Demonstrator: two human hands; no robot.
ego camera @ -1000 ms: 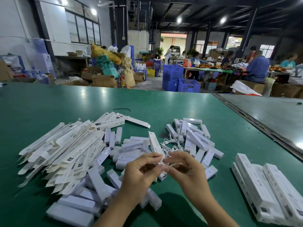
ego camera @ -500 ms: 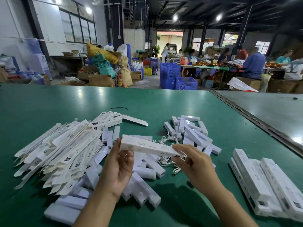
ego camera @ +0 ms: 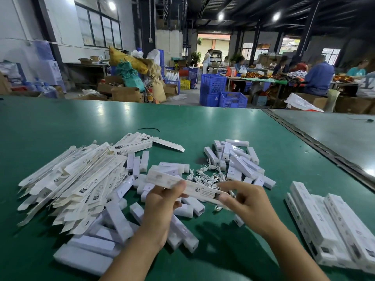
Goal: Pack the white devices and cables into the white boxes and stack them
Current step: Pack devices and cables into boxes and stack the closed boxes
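1. Where the green table [ego camera: 60, 122] reaches furthest left, a loose heap of flat, unfolded boxes [ego camera: 77, 179] lies fanned out, printed faces up, with many overlapping one another.
2. Just beside that heap and nearer the camera, white devices [ego camera: 113, 222] lie scattered in a jumble, some of them touching the flat cartons.
3. The left hand [ego camera: 160, 207] grips a long white box [ego camera: 192, 188], with the thumb on its upper face and the fingers curled beneath it.
4. That box is held off the table between both hands, above the scattered devices. It slants down from its left end to its right, printed side up.
5. Behind the box, a tangle of white cables [ego camera: 205, 177] lies on the table.
6. The right hand [ego camera: 247, 201] pinches the box's right end, with the fingers curled around it. Whether that end's flap is closed cannot be told.
7. Farther back and to the right, a second cluster of devices [ego camera: 239, 161] lies piled criss-cross, touching the cables.
8. Near the right edge, closed white boxes [ego camera: 332, 226] lie side by side in a neat stack, apart from both hands.
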